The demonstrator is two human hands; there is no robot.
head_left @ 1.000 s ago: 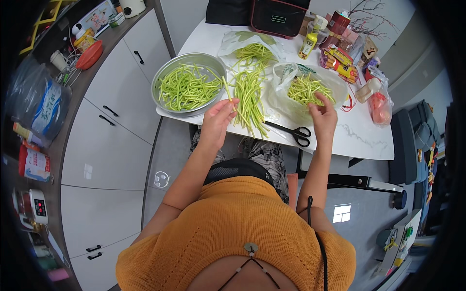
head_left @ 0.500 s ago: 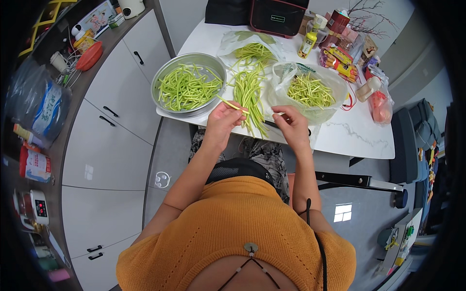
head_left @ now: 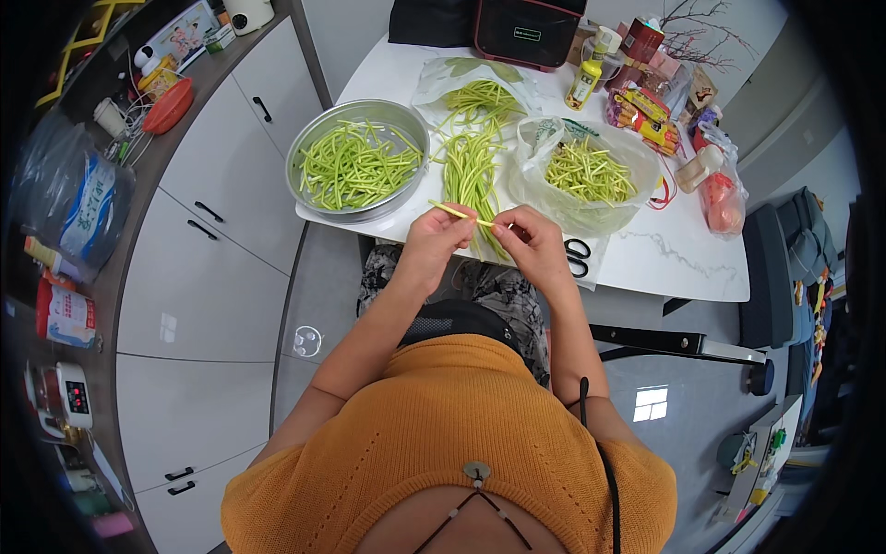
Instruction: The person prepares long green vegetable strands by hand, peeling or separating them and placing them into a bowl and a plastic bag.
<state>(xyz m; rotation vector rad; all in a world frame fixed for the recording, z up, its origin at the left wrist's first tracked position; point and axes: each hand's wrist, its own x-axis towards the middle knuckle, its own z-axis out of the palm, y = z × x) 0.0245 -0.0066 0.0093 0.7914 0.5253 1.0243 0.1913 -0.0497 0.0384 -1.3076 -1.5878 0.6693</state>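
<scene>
My left hand pinches a thin yellow-green garlic scape at the table's front edge. The fingertips of my right hand close on the scape's right end. Right behind both hands lies a bunch of long, uncut scapes. To the left stands a round metal pan with short cut pieces in it. A white plastic bag on the right holds more short, yellower pieces.
Black-handled scissors lie by my right hand. Behind the bunch, another open plastic bag holds long scapes. A yellow bottle, snack packets and a bag of red fruit crowd the table's right side. Cabinets line the left.
My right hand has moved left and now grips the scape's end beside my left hand. The scape has dropped slightly nearer to me, and the scissors' handles have come into sight.
</scene>
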